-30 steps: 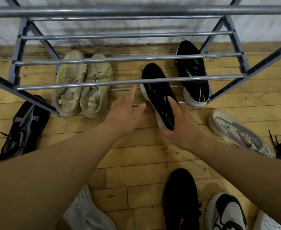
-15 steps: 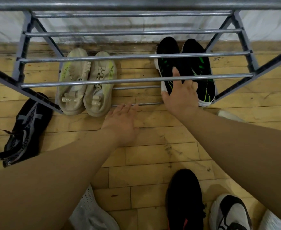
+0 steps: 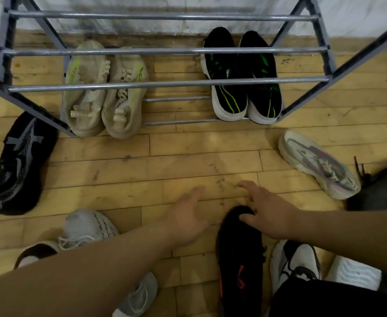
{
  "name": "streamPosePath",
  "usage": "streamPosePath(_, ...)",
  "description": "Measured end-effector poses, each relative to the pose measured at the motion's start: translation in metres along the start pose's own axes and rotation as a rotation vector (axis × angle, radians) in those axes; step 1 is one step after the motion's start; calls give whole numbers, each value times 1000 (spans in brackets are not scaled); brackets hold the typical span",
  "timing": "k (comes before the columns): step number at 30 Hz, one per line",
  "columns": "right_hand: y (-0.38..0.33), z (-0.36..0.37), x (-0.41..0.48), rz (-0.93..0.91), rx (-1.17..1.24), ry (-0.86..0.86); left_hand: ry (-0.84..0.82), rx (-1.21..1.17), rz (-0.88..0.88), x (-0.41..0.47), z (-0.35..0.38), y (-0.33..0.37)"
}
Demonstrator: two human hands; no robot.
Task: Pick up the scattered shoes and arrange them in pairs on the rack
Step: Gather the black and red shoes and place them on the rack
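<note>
A grey metal rack [image 3: 165, 83] stands against the wall. On its lowest bars sit a beige pair [image 3: 103, 92] at the left and a black pair with green stripes [image 3: 243, 78] at the right. A black shoe with red marks [image 3: 239, 259] lies on the floor in front of me. My right hand [image 3: 268, 213] hovers over its toe with spread fingers, the thumb touching it. My left hand [image 3: 188, 216] is open just left of that shoe, holding nothing.
Loose on the wooden floor lie a black-and-grey shoe [image 3: 16, 163] at the left, a white-and-purple shoe [image 3: 318, 165] at the right, a white knit shoe [image 3: 89, 227], a grey shoe [image 3: 137, 296], a white-and-black shoe [image 3: 295, 261] and a dark shoe [image 3: 380, 186] at the right edge.
My right hand set the second black-green shoe beside its mate on the rack, let go and drew back to the black-red shoe. My left hand also pulled back from the rack.
</note>
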State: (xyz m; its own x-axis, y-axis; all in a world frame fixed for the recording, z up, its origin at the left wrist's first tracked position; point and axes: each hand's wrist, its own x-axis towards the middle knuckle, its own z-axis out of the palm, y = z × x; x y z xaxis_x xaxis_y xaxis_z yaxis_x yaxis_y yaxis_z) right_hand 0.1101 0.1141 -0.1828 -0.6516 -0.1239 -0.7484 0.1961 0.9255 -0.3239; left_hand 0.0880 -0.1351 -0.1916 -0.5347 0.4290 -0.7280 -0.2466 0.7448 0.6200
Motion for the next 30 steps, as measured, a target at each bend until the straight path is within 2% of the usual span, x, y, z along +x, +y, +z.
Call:
streamPosePath(2, 12, 18, -6, 14, 88, -29, -143, -226, 4, -10, 40, -2)
streamPosePath(3, 14, 23, -7, 14, 117, -9, -163, -311, 30, -12, 56, -2)
streamPosePath(7, 17, 18, -7, 50, 119, 40, -159, -535, 77, -22, 77, 8)
streamPosePath(10, 6, -14, -18, 22, 135, 66, -121, -581, 74, -25, 65, 23)
streamPosePath(13, -2, -58, -42, 54, 248, 134, -85, -402, 158, -28, 38, 54)
streamPosePath(18, 12, -121, -117, 164, 664, 327, -70, 173, 399, -30, 6, 128)
streamPosePath(23, 57, -136, -168, 242, 904, 446, 60, 378, 418, -33, 21, 184)
streamPosePath(25, 94, -127, -171, 326, 871, 570, 134, 383, 404, -34, 33, 195)
streamPosePath(27, 138, -109, -167, 491, 690, 671, 213, 374, 387, -31, 45, 201)
streamPosePath(28, 158, -97, -163, 576, 640, 691, 239, 381, 375, -29, 51, 204)
streamPosePath(30, 193, -72, -151, 700, 685, 689, 283, 411, 356, -24, 60, 210)
